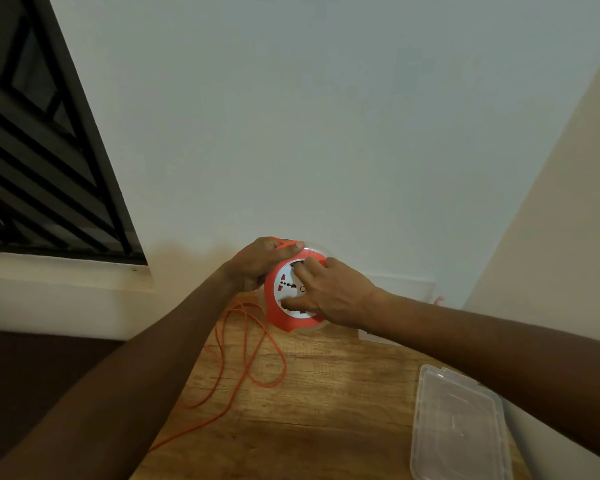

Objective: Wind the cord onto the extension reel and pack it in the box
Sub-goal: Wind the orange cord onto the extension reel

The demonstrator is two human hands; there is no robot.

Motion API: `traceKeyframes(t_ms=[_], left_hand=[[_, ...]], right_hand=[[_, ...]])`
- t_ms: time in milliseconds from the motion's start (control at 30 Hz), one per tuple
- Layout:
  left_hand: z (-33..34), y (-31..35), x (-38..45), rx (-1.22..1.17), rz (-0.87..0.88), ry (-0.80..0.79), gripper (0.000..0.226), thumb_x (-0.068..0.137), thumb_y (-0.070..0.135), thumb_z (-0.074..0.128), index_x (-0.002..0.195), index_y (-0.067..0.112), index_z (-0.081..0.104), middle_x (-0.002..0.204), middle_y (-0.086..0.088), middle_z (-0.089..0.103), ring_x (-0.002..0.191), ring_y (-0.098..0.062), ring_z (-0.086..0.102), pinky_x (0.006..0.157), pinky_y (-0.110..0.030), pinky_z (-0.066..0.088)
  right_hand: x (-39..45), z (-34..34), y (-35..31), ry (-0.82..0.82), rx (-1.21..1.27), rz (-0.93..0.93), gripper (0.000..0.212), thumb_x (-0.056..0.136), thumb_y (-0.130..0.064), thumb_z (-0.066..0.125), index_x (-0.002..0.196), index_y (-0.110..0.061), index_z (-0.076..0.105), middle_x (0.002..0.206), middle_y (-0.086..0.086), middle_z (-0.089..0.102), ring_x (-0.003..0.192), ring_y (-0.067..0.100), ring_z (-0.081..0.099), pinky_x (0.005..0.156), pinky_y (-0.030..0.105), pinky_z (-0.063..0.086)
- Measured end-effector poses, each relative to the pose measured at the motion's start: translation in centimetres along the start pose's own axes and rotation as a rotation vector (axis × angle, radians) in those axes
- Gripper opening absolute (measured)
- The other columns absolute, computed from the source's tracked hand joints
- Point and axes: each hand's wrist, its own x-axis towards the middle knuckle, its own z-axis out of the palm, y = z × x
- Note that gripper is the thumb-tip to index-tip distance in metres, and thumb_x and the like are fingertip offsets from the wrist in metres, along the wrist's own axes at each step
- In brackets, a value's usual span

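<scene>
A round orange-and-white extension reel [284,292] is held tilted above the far end of the wooden table [326,393]. My left hand [257,261] grips its left rim and pinches the orange cord at the top edge. My right hand [333,289] lies on the reel's white face, fingers and thumb pressed into it. Loose loops of orange cord [253,355] trail from the reel over the table and off its left edge. The clear plastic box [395,306] stands behind my right wrist, mostly hidden.
A clear plastic lid [458,424] lies flat at the table's right front. A white wall rises straight ahead and another closes in on the right. A dark barred window [42,161] with a white sill is at the left.
</scene>
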Motion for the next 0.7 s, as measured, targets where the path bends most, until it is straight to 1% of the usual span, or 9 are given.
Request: traceKeyframes(t_ms=[100, 167, 233, 333, 433, 500, 567, 633, 700], left_hand=[[0.6, 0.1, 0.1, 0.004, 0.005, 0.031, 0.025, 0.088, 0.049, 0.072, 0.093, 0.028, 0.084, 0.096, -0.01, 0.083, 0.078, -0.027, 0.08, 0.061, -0.032, 0.063], [0.8, 0.2, 0.2, 0.026, 0.013, 0.05, 0.02, 0.093, 0.044, 0.069, 0.089, 0.031, 0.084, 0.093, -0.007, 0.083, 0.078, -0.025, 0.081, 0.06, -0.03, 0.063], [0.9, 0.1, 0.2, 0.023, 0.023, 0.054, 0.02, 0.092, 0.045, 0.071, 0.09, 0.03, 0.084, 0.095, -0.008, 0.083, 0.082, -0.026, 0.081, 0.062, -0.031, 0.063], [1.1, -0.4, 0.3, -0.055, 0.059, 0.141, 0.021, 0.092, 0.045, 0.071, 0.091, 0.029, 0.085, 0.095, -0.008, 0.083, 0.082, -0.026, 0.081, 0.062, -0.032, 0.063], [1.3, -0.9, 0.6, -0.093, 0.104, 0.274, 0.024, 0.092, 0.044, 0.072, 0.088, 0.024, 0.085, 0.093, -0.009, 0.083, 0.081, -0.028, 0.081, 0.064, -0.034, 0.064], [1.3, -0.8, 0.8, -0.059, 0.111, 0.285, 0.027, 0.09, 0.047, 0.072, 0.088, 0.023, 0.084, 0.092, -0.009, 0.083, 0.08, -0.028, 0.081, 0.064, -0.034, 0.064], [1.3, -0.8, 0.8, -0.032, 0.107, 0.262, 0.032, 0.087, 0.052, 0.072, 0.089, 0.022, 0.084, 0.092, -0.009, 0.083, 0.08, -0.029, 0.081, 0.064, -0.035, 0.065], [1.3, -0.9, 0.7, -0.043, 0.094, 0.236, 0.03, 0.089, 0.05, 0.072, 0.09, 0.023, 0.084, 0.094, -0.01, 0.083, 0.08, -0.029, 0.08, 0.064, -0.035, 0.065], [1.3, -0.9, 0.5, -0.066, 0.074, 0.23, 0.024, 0.094, 0.044, 0.07, 0.089, 0.025, 0.084, 0.094, -0.01, 0.083, 0.08, -0.028, 0.08, 0.063, -0.034, 0.064]], right_hand=[[0.6, 0.0, -0.3, -0.062, -0.023, 0.007, 0.057, 0.092, -0.031, 0.065, 0.144, -0.031, 0.041, 0.13, 0.021, 0.052, 0.119, 0.039, 0.05, 0.089, 0.047, 0.048], [0.8, 0.1, -0.5, -0.047, -0.059, 0.005, 0.052, 0.095, -0.028, 0.06, 0.144, -0.026, 0.041, 0.12, 0.02, 0.06, 0.106, 0.036, 0.059, 0.082, 0.045, 0.05], [0.8, 0.4, -0.8, -0.006, 0.008, 0.078, 0.055, 0.095, -0.029, 0.058, 0.145, -0.02, 0.039, 0.114, 0.019, 0.065, 0.095, 0.035, 0.065, 0.077, 0.043, 0.053], [1.0, 1.3, -0.9, 0.032, 0.36, 0.476, 0.069, 0.091, -0.045, 0.057, 0.149, -0.02, 0.03, 0.118, 0.015, 0.067, 0.094, 0.036, 0.068, 0.073, 0.043, 0.055], [1.7, 2.0, -1.3, 0.042, 0.977, 0.88, 0.071, 0.089, -0.043, 0.057, 0.149, -0.017, 0.029, 0.126, 0.011, 0.063, 0.102, 0.032, 0.064, 0.079, 0.039, 0.051], [2.1, 2.3, -1.6, 0.037, 1.312, 0.97, 0.078, 0.088, -0.037, 0.061, 0.152, -0.014, 0.024, 0.138, 0.009, 0.056, 0.105, 0.031, 0.064, 0.087, 0.036, 0.052], [2.0, 2.4, -2.2, 0.009, 1.485, 0.981, 0.088, 0.087, -0.035, 0.063, 0.155, -0.014, 0.012, 0.138, 0.009, 0.055, 0.097, 0.028, 0.07, 0.089, 0.035, 0.053], [1.6, 2.7, -2.9, 0.01, 1.385, 0.932, 0.09, 0.085, -0.036, 0.066, 0.154, -0.013, 0.013, 0.129, 0.009, 0.063, 0.092, 0.026, 0.071, 0.085, 0.035, 0.054], [0.9, 3.0, -2.7, 0.074, 1.125, 0.874, 0.079, 0.083, -0.035, 0.066, 0.148, -0.014, 0.026, 0.116, 0.007, 0.069, 0.096, 0.029, 0.068, 0.08, 0.038, 0.056]])
